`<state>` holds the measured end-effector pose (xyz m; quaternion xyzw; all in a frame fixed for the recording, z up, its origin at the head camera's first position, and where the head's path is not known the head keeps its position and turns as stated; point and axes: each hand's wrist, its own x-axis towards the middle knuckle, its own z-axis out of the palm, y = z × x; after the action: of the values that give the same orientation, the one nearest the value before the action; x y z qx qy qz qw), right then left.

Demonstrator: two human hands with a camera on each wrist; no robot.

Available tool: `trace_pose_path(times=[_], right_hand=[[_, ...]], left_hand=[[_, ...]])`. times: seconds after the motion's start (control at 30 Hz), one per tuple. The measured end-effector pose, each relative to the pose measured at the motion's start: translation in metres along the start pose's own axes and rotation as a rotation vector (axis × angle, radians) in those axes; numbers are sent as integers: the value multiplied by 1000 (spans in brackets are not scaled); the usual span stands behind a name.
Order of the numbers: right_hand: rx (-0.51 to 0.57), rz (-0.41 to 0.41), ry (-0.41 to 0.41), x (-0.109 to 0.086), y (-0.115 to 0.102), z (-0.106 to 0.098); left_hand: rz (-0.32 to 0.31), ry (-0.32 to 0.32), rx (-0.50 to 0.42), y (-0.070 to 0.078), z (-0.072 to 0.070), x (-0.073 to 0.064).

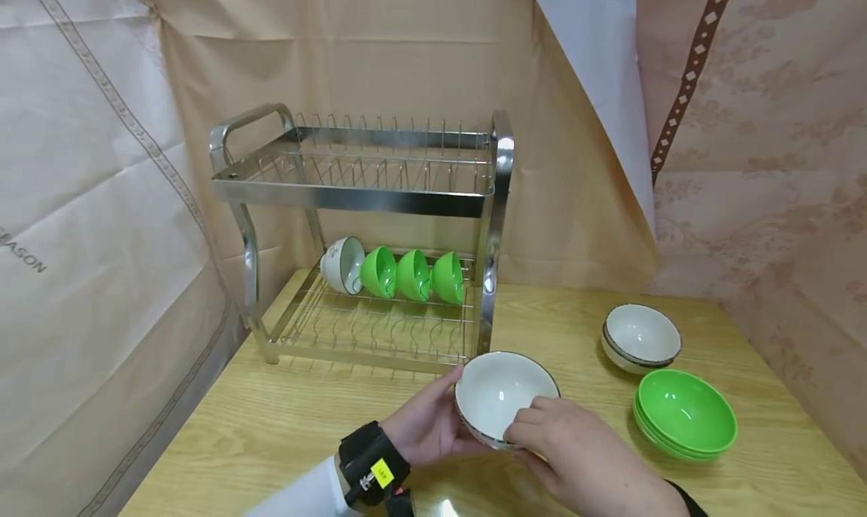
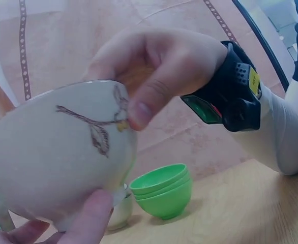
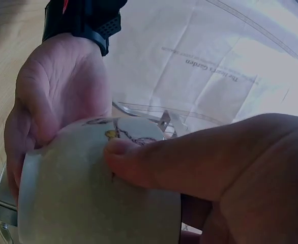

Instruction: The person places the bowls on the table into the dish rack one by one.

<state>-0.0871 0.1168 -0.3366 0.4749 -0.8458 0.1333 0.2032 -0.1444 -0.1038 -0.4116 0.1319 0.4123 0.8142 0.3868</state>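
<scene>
A white bowl point(image 1: 497, 390) with a dark rim is held between both hands just in front of the dish rack, its opening tilted up toward the head camera. My left hand point(image 1: 428, 425) grips it from the left side, thumb up at the rim. From the right, my right hand point(image 1: 576, 445) pinches the near rim, fingers inside and thumb against the outer wall. A brown twig with a yellow flower decorates the outside of the bowl point(image 2: 47, 157) in the left wrist view. There, fingertips point(image 2: 93, 211) of the left hand press near its foot.
On the lower tier of a two-tier metal rack point(image 1: 352, 196) stand a white bowl point(image 1: 339, 267) and three green bowls point(image 1: 413, 275), tipped on edge in a row. At right on the wooden table point(image 1: 542, 314) are stacked white bowls point(image 1: 640, 336) and stacked green bowls point(image 1: 685, 415).
</scene>
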Motion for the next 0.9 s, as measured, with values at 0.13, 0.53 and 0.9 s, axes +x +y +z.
trace_pose_path(times=[0.13, 0.53, 0.9], right_hand=[[4, -21, -6, -1, 2, 0], [11, -86, 51, 5, 13, 7], [16, 22, -5, 4, 12, 13]], left_hand=[[13, 20, 19, 3, 0, -1], [58, 117, 69, 20, 1, -13], [182, 266, 151, 24, 6, -48]])
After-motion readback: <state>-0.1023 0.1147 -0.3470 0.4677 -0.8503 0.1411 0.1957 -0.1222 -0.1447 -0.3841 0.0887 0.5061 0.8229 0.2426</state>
